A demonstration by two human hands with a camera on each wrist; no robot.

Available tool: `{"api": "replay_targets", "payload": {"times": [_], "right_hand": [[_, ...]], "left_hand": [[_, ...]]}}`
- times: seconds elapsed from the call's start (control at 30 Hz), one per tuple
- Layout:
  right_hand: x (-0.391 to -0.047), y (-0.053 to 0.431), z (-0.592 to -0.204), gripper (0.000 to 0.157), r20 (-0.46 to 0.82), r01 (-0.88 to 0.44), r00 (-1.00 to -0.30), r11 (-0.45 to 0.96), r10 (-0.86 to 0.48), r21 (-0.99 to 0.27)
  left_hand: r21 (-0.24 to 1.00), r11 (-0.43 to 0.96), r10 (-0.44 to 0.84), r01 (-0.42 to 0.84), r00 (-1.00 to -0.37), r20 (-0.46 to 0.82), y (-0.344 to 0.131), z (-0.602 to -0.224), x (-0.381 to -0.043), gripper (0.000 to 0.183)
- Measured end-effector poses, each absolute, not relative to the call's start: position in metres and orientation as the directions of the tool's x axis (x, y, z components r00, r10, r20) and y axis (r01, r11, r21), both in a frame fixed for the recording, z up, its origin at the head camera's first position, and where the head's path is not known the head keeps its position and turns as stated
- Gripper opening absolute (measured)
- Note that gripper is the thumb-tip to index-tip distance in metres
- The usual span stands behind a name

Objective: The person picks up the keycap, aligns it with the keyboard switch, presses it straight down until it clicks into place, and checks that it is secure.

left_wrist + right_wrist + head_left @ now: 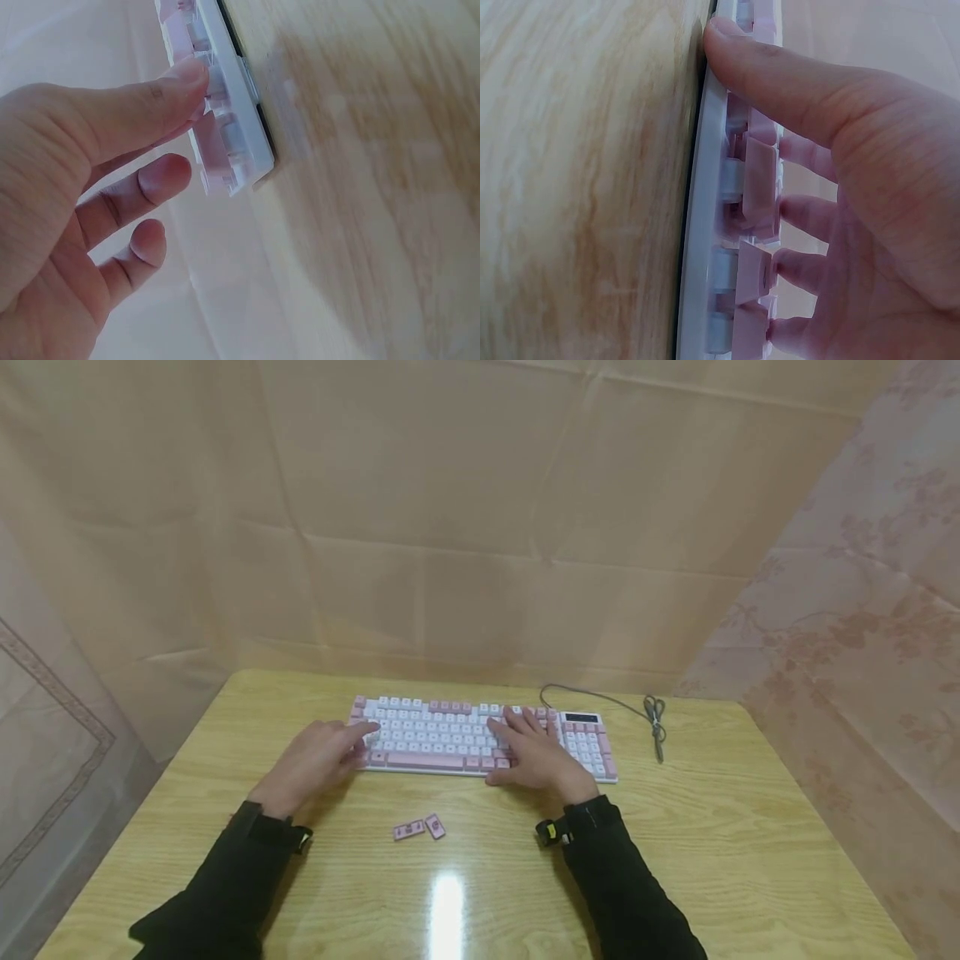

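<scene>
A white and pink keyboard lies flat on the wooden table. Over its left end is my left hand, the index finger reaching across the keys. In the left wrist view the thumb is at the keys along the front edge, while two other fingers hang loosely beyond the corner. My right hand is spread over the keys left of the number pad. Its thumb rests at the keyboard's front edge in the right wrist view, with the fingertips at the pink keys. Two loose pink keycaps lie in front of the keyboard.
A grey cable runs from the keyboard's back to a tied bundle at the right. Behind the table hangs a beige cloth. Patterned walls stand on both sides.
</scene>
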State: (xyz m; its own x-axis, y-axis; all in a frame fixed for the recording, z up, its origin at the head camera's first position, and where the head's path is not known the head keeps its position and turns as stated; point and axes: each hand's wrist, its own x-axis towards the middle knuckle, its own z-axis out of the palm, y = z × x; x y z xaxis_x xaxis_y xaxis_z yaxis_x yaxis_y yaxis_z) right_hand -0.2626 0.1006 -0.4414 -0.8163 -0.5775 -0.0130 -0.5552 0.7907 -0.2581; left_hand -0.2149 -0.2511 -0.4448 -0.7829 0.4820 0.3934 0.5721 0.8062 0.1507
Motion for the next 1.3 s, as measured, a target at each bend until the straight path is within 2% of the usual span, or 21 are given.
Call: {"api": "replay_targets", "payload": {"times": [0.37,0.7,0.97,1.07,1.3], "right_hand": [[-0.263,0.101,-0.44,0.087,-0.026,-0.545,-0.822,0.799,-0.569,-0.256],[-0.262,0.1,-0.441,0.088,-0.016,-0.554,-0.818,0.795,-0.575,-0.248],[-0.265,0.102,-0.439,0.088,-0.008,-0.552,-0.821,0.798,-0.571,-0.242],[-0.265,0.102,-0.438,0.088,-0.009,-0.552,-0.82,0.796,-0.572,-0.249],[-0.264,0.101,-0.439,0.089,-0.029,-0.539,-0.826,0.804,-0.563,-0.251]], "left_hand": [[0.166,0.824,0.434,0.541,-0.792,0.429,-0.244,-0.443,-0.215,0.022],[0.207,0.784,0.47,0.585,-0.778,0.417,-0.246,-0.445,-0.213,0.028],[0.244,0.824,0.4,0.511,-0.83,0.389,-0.237,-0.438,-0.216,0.021],[0.236,0.826,0.409,0.511,-0.833,0.372,-0.234,-0.437,-0.216,0.021],[0.303,0.777,0.44,0.552,-0.82,0.365,-0.247,-0.444,-0.214,0.034]]}}
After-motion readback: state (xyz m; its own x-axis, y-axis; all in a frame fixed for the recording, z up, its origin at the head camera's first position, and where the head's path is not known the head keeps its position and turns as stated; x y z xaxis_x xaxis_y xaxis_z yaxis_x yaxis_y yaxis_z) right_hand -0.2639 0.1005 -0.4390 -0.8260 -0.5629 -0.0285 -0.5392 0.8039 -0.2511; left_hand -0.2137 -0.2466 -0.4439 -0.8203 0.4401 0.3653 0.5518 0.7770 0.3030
